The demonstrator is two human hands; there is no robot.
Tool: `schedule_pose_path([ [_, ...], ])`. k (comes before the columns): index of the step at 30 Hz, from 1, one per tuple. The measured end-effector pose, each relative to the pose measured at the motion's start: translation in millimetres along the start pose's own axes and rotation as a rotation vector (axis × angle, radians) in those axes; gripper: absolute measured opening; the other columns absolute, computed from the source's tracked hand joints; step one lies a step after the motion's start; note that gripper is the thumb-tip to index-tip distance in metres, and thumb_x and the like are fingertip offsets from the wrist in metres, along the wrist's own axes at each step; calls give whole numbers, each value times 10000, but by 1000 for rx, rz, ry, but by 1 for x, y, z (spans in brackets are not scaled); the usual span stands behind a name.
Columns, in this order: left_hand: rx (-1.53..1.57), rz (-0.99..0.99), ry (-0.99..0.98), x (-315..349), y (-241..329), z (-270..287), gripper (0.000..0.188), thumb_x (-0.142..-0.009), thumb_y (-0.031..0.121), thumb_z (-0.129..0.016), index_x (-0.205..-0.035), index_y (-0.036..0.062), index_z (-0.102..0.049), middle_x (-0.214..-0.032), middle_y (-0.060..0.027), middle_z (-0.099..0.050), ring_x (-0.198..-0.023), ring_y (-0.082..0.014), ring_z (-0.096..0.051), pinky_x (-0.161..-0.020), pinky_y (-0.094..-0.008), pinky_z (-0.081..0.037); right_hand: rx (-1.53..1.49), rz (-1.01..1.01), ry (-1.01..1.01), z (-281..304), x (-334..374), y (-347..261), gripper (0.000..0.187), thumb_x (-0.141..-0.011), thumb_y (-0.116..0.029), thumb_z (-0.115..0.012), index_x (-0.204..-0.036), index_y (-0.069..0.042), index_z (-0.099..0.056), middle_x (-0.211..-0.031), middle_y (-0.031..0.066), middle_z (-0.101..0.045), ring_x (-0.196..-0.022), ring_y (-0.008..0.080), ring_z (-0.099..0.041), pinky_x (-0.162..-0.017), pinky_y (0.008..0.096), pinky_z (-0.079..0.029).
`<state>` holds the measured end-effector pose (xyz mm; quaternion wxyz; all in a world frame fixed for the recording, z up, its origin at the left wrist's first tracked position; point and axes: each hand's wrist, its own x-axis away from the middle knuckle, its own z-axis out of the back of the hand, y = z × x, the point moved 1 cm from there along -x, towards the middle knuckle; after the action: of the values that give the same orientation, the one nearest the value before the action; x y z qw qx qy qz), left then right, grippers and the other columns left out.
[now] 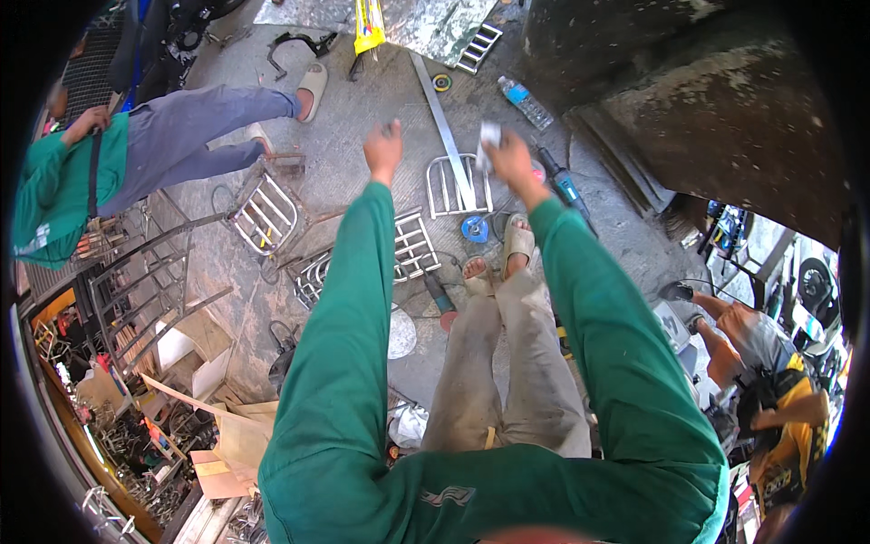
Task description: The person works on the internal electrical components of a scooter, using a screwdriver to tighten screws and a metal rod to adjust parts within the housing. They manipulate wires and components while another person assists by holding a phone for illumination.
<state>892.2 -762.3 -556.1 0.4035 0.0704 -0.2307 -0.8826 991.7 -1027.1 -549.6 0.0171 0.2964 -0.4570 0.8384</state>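
Both my arms, in green sleeves, reach out over the floor. My left hand point(383, 152) is closed, with a small dark thing at its fingertips that I cannot make out. My right hand point(513, 158) grips a small white piece point(488, 143), blurred, perhaps paper or cloth. Below and between the hands lies a barred metal rack point(437, 189). A long flat metal bar point(438, 113) rests with its near end across it. Close to my feet sits a round blue thing point(474, 228). A teal angle grinder point(567, 188) lies right of my right hand.
Another person in a green top point(100, 172) stands at the left; one in orange point(770, 363) is at the right. More barred racks point(265, 215) lie on the floor. A plastic bottle point(526, 102) lies near a large dark metal piece point(698, 109). Another grinder point(439, 296) lies by my leg.
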Motion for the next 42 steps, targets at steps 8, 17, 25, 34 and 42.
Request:
schedule_pose_path([
  [8, -68, 34, 310, -178, 31, -47, 372, -867, 404, -752, -1045, 76, -757, -1000, -211, -761, -952, -424, -728, -840, -517, -573, -455, -35, -142, -23, -157, -77, 458, -969, -154, -725, -1365, 22, -579, -1154, 140, -712, -920, 237, -735, -639, 396, -657],
  [17, -487, -74, 226, -214, 30, -63, 328, -972, 361, -591, -1050, 66, -711, -958, -226, -757, -899, -427, -746, -784, -543, -584, -100, 429, 358, -24, -261, -93, 301, -905, -231, -638, -1092, -23, -747, -1133, 292, -701, -940, 424, -717, -837, 453, -574],
  [25, -513, -147, 206, -221, 32, -67, 288, -969, 328, -592, -1040, 69, -695, -946, -205, -760, -893, -416, -749, -774, -540, -586, -423, -9, -57, 16, -103, 38, 570, -1035, -300, -620, -1505, -8, -486, -1121, 126, -726, -899, 157, -688, -683, 320, -556],
  [34, -533, -261, 290, -218, 29, -75, 295, -940, 323, -591, -971, 52, -702, -907, -220, -751, -850, -420, -744, -758, -547, -582, -592, -285, -59, 56, 42, 156, 574, -1021, -233, -605, -1530, -18, -451, -1140, 78, -708, -931, 139, -666, -679, 287, -535],
  [42, -539, -214, 318, -207, 46, -57, 357, -926, 412, -655, -965, 62, -717, -892, -201, -757, -827, -412, -746, -740, -544, -582, -660, -288, -36, 87, 95, 166, 586, -1030, -235, -608, -1543, -15, -428, -1158, 60, -690, -936, 129, -643, -722, 286, -542],
])
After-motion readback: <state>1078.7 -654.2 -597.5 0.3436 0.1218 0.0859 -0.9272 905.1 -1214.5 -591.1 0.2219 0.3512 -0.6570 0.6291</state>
